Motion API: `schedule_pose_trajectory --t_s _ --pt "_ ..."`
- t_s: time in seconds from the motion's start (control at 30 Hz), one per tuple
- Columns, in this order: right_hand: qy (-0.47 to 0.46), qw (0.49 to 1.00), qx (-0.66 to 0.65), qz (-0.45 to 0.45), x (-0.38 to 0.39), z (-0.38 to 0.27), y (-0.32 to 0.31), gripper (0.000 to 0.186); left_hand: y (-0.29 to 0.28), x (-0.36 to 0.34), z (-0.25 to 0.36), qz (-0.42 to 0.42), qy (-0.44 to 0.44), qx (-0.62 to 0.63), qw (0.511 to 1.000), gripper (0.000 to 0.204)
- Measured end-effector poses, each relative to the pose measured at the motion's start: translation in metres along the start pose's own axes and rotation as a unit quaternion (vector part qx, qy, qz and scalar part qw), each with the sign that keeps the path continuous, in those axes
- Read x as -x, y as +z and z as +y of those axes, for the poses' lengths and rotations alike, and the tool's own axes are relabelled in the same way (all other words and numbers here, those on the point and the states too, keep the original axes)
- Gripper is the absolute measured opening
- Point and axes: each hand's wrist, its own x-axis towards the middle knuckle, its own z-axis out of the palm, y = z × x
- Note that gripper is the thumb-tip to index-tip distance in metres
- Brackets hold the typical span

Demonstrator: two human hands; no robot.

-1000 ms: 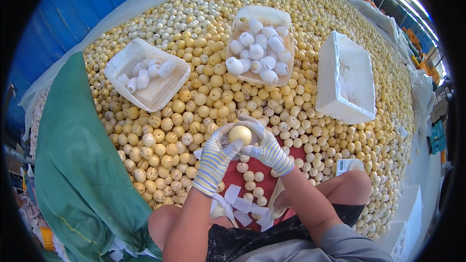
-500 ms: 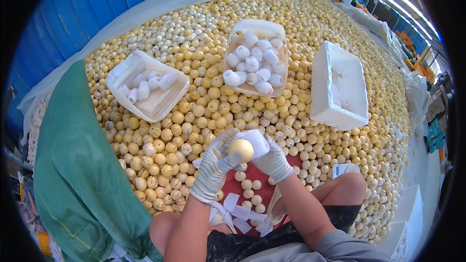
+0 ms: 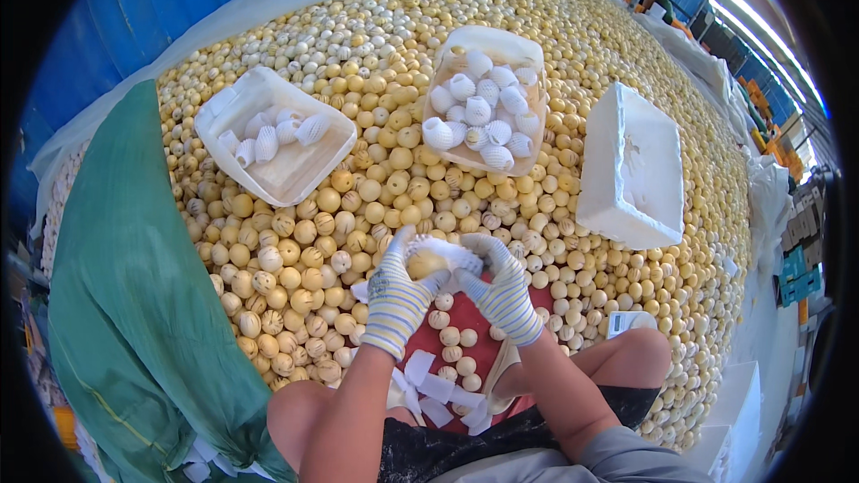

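A round pale-yellow fruit (image 3: 428, 261) is partly inside a white foam mesh sleeve (image 3: 452, 252) between my two striped-gloved hands. My left hand (image 3: 398, 295) is closed round the fruit from the left, fingertips up at its top. My right hand (image 3: 499, 291) grips the sleeve from the right. Below them, loose fruit (image 3: 456, 349) and white paper pieces (image 3: 436, 388) lie on a red cloth (image 3: 485, 360) between my legs.
A great bed of yellow fruit (image 3: 313, 45) surrounds two plastic tubs (image 3: 210, 121) (image 3: 492, 40) holding sleeved fruit and a white foam box (image 3: 599, 161). A green cloth (image 3: 116, 259) lies at left, a scale (image 3: 626, 322) by my right knee, a blue wall (image 3: 116, 9) behind.
A white mesh sleeve appeared in my right hand half a second ago and now covers part of the fruit, which was bare a second ago.
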Motion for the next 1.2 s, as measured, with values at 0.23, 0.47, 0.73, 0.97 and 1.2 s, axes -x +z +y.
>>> schedule_pose_trajectory --t_s 0.23,0.47,0.73,0.97,1.2 --pt "-0.150 0.983 0.078 -0.072 0.000 -0.025 0.027 0.064 -0.020 -0.006 -0.043 0.062 -0.029 -0.097 0.993 0.061" --pt "0.088 0.990 -0.041 -0.099 -0.003 0.047 0.047 0.067 -0.016 0.008 -0.039 0.051 0.011 -0.172 0.984 0.041" --pt "0.275 0.821 -0.483 -0.129 -0.101 0.101 0.102 0.049 -0.054 0.000 -0.001 0.167 -0.002 0.154 0.974 0.043" --pt "0.037 0.950 0.167 -0.263 -0.071 0.119 0.127 0.031 -0.083 0.004 0.018 0.208 -0.011 0.210 0.955 0.036" --pt "0.145 0.727 0.456 -0.493 0.144 0.199 0.131 0.053 -0.073 0.003 0.015 0.155 -0.012 0.167 0.974 0.032"
